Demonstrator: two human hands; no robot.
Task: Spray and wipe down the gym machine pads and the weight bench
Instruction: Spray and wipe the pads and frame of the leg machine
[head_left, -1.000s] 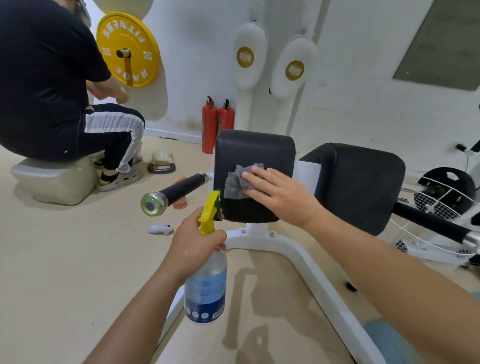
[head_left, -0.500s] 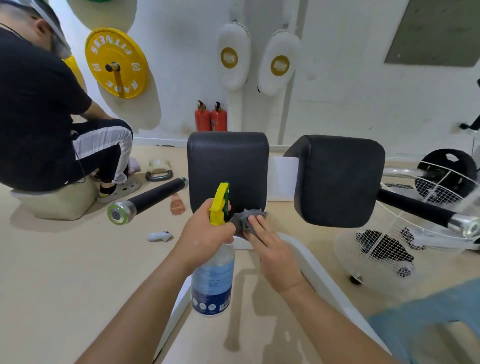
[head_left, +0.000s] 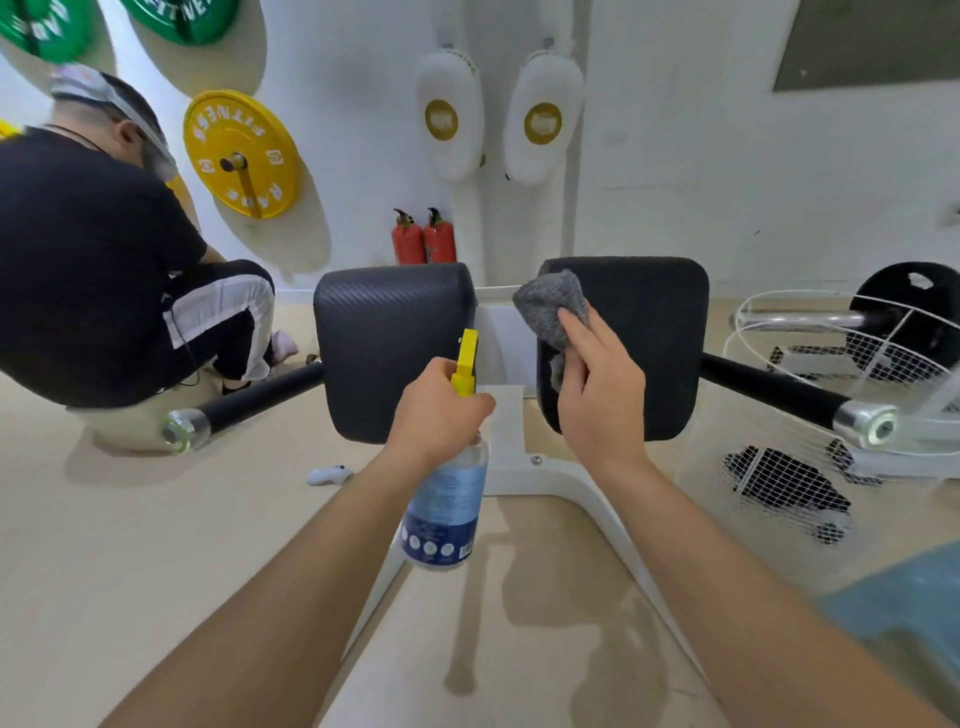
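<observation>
Two black machine pads stand side by side on a white frame (head_left: 511, 467). My right hand (head_left: 597, 395) presses a grey cloth (head_left: 550, 306) against the upper left part of the right pad (head_left: 660, 338). My left hand (head_left: 439, 415) grips a spray bottle (head_left: 447, 514) with a yellow trigger and a blue label, held upright in front of the gap between the pads. The left pad (head_left: 384, 343) has nothing on it.
A person in black (head_left: 93, 270) sits low at the left. Black handle bars with metal ends stick out at the left (head_left: 234, 408) and right (head_left: 810, 397). A white wire fan (head_left: 841, 405) lies at the right. Fire extinguishers (head_left: 423, 236) and yellow weight plate (head_left: 239, 153) are by the wall.
My right hand has carried the cloth from the left pad, down past its lower edge, then up onto the right pad. The spray bottle has stayed in my left hand.
</observation>
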